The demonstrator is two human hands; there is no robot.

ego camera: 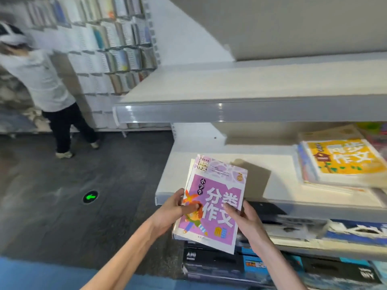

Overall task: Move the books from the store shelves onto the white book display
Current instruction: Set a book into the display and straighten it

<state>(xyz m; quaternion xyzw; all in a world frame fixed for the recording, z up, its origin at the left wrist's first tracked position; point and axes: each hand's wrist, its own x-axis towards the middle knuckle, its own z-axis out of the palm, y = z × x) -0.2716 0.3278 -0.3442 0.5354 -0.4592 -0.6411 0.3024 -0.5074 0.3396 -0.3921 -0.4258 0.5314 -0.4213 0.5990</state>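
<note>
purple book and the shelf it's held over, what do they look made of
Purple book, gripped by the left hand and right hand: looks like a paperback with a glossy printed paper cover, thin at its edges. Shelf: seemingly white painted metal, matte and flat, with a shiny clear plastic strip along the front edge; the metal is a guess.

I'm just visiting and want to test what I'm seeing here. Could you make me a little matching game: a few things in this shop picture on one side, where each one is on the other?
Things:
1. purple book
2. yellow book
3. green arrow light
4. other person

Places:
A. set in the dark floor
B. held in both hands, left hand and right hand
C. standing at the far bookshelves, upper left
D. on top of a stack on the white shelf, right side

Pairs: 1-B, 2-D, 3-A, 4-C
</note>
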